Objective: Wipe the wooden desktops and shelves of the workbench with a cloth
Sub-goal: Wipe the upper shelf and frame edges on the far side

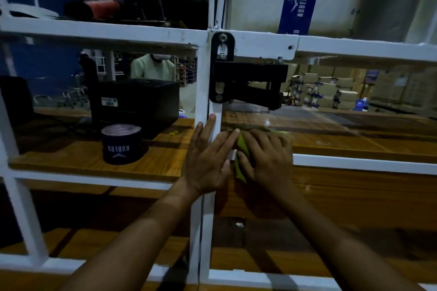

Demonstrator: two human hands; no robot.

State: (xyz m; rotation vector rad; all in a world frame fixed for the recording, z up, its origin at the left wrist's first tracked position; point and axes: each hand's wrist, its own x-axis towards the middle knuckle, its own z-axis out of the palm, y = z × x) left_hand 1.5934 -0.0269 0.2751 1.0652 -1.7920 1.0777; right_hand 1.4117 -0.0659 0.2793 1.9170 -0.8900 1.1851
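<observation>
Head view: my right hand (pixel 267 158) is pressing a crumpled yellow-green cloth (pixel 240 165) against the glossy wooden shelf (pixel 354 139), fingers curled over it. My left hand (pixel 208 160) is lying flat, fingers spread and holding nothing, on the smooth white metal post (pixel 203 82). A round dark tape roll (pixel 121 144) is sitting on the left shelf beside a black box (pixel 134 99).

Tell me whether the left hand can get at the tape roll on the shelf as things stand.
Probably yes. The left hand lies open against the white post, and the tape roll stands to its left near the shelf's front edge, with nothing between them.
</observation>
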